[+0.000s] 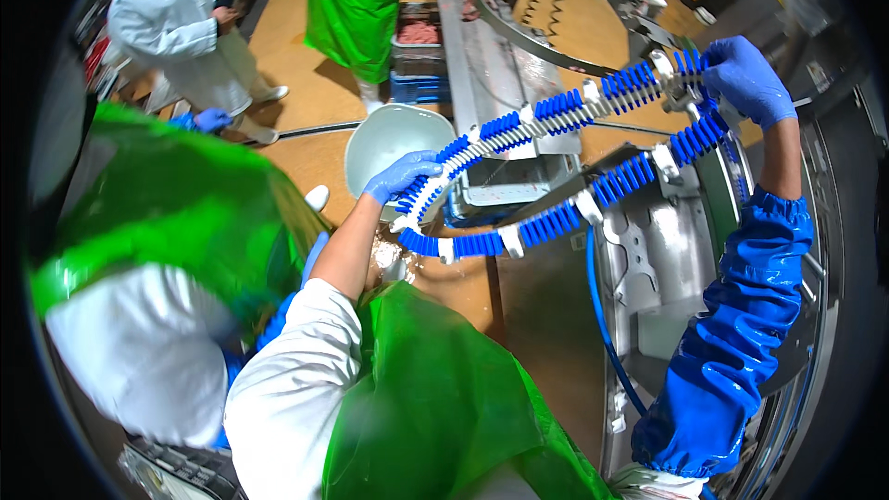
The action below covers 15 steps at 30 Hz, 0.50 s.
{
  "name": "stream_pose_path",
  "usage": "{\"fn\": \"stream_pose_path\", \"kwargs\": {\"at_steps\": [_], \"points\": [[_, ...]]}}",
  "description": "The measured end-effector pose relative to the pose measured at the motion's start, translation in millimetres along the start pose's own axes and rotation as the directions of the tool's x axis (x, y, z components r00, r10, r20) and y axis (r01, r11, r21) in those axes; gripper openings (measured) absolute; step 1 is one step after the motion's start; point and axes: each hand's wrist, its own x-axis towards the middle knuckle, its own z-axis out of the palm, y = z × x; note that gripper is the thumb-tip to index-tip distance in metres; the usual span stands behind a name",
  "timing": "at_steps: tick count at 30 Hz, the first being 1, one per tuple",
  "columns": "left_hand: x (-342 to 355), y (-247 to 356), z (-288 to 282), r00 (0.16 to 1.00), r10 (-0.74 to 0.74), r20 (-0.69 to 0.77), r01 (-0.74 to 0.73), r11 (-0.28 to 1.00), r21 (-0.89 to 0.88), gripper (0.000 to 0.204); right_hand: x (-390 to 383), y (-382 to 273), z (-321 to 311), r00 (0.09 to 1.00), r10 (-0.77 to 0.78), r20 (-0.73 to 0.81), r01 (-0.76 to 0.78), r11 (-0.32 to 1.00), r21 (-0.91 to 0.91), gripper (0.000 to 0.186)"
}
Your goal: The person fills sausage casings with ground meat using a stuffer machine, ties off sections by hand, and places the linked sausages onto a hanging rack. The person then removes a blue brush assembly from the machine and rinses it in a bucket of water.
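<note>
A long looped chain (556, 222) with blue fins and white blocks is stretched across in front of me, held up in the air. Its left bend is gripped by my left hand (403, 176), in a blue glove. Further off to the right, my right hand (752, 83), also gloved, is closed round the loop's far right end, the fingers partly hidden behind it. Between my hands the chain runs in two strands, the far one showing a pale ribbed inner side.
A pale round tub (366, 153) stands beyond my left hand. To the right are a metal machine housing (639, 222) and a blue hose (597, 296). A co-worker in a green apron (176, 194) is close on my left. Meat (419, 33) fills a crate farther back.
</note>
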Motion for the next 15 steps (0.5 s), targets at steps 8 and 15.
{"fn": "stream_pose_path", "kwargs": {"at_steps": [8,15], "points": [[-5,8,37,0.950,0.001,-0.312,0.009,1.000,0.029,0.033,16,35,19,0.997,-0.078,0.006,0.078,0.997,0.005,0.018],[-57,-54,56,0.970,-0.060,-0.237,0.033,0.993,-0.116,0.046,39,-20,36,0.888,-0.456,-0.058,0.458,0.866,0.199,0.017]]}}
